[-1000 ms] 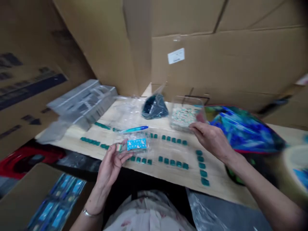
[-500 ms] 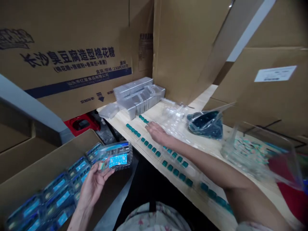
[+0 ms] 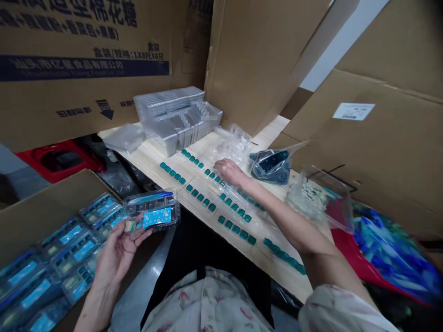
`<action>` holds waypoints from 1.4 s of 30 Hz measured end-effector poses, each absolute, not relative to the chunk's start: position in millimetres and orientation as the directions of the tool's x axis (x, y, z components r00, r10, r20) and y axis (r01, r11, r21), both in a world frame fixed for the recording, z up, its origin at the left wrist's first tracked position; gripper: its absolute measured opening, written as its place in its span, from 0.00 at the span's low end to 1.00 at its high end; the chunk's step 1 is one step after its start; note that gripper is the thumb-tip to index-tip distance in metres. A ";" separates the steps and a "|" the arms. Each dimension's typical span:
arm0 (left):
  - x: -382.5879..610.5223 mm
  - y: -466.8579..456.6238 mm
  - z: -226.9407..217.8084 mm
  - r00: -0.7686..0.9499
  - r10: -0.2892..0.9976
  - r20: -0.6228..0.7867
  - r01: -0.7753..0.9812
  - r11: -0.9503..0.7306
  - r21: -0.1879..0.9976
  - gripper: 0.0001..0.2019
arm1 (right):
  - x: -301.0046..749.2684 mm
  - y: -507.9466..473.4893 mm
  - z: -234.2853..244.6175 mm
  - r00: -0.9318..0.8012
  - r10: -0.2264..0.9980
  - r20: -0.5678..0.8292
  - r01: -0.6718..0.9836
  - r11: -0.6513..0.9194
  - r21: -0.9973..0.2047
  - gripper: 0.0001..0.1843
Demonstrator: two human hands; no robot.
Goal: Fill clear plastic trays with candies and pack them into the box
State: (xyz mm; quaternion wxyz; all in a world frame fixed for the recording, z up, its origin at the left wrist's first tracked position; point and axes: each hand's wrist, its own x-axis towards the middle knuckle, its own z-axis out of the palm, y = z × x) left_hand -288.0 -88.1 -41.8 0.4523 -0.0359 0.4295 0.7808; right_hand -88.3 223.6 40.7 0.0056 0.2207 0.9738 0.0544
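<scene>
Near left on my feed: carton (image 3: 44, 203), packed trays (image 3: 71, 235) in rows inside. Red stool (image 3: 60, 159) behind it, farther off. My left hand (image 3: 121, 246) is next, grasping one tray (image 3: 176, 211) by its near-left end, thumb bent, fingers under; tray sits near left, above the carton's right side, off the table (image 3: 148, 162). In it I see a blue pen (image 3: 148, 198) along the far side, blue packet (image 3: 157, 217) at near right, striped piece (image 3: 130, 226) by the thumb. Clear stack (image 3: 180, 133) at the table's far left. Teal blocks (image 3: 212, 208) run in rows mid-table. My right hand (image 3: 230, 171) is over the far row, fingers curled down at the blocks; can't tell if they grip one. Right of it: bag (image 3: 277, 173), then clear box (image 3: 341, 198) of small pieces, then red basket (image 3: 349, 251) of blue packets (image 3: 391, 249).
</scene>
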 end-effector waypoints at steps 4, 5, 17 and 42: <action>-281.0 -83.0 -40.1 -0.561 0.712 -0.421 -0.740 -0.204 0.641 0.06 | -40.4 226.0 59.9 -0.872 0.468 0.144 0.466 0.883 -0.050 0.15; -280.3 -82.8 -40.4 -0.559 0.716 -0.417 -0.739 -0.202 0.643 0.06 | -26.5 217.3 61.3 -0.851 0.504 0.147 0.501 0.864 -0.060 0.14; -267.5 -74.2 -35.1 -0.509 0.765 -0.394 -0.724 -0.133 0.677 0.06 | 33.5 106.8 7.3 -0.699 0.688 0.192 0.711 0.698 0.087 0.10; -247.4 -64.9 -46.5 -0.440 0.799 -0.411 -0.753 -0.079 0.653 0.05 | 13.5 195.6 -3.0 -0.668 0.698 0.260 0.692 0.710 -0.128 0.36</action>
